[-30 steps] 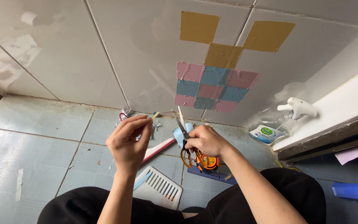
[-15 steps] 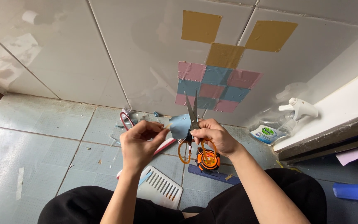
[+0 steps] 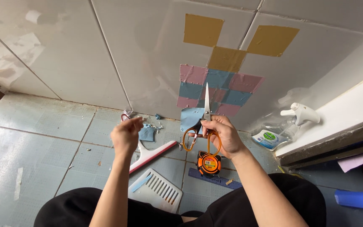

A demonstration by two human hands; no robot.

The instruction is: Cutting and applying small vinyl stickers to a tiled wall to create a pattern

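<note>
My right hand [image 3: 225, 135] grips orange-handled scissors [image 3: 207, 105] with the blades shut and pointing up at the wall. A light blue sheet piece [image 3: 188, 117] hangs just left of the blades, held against the handles by the same hand. My left hand [image 3: 127, 135] hovers apart to the left, fingertips curled together, above a blue scrap [image 3: 147, 133] on the floor. Whether it pinches anything is hidden. On the tiled wall sits a patchwork of yellow, pink and blue squares [image 3: 219, 80].
On the floor tiles lie a red-and-white squeegee [image 3: 153, 153], a white slotted drain cover [image 3: 159, 191], an orange tape measure [image 3: 209, 163] and a blue ruler [image 3: 215, 178]. A spray bottle [image 3: 284, 128] lies by the white ledge [image 3: 345, 109]. A blue stool [image 3: 362, 201] stands at the right.
My left hand let go of the blue piece and moved left. My right hand raised the scissors upright and keeps the blue piece alone.
</note>
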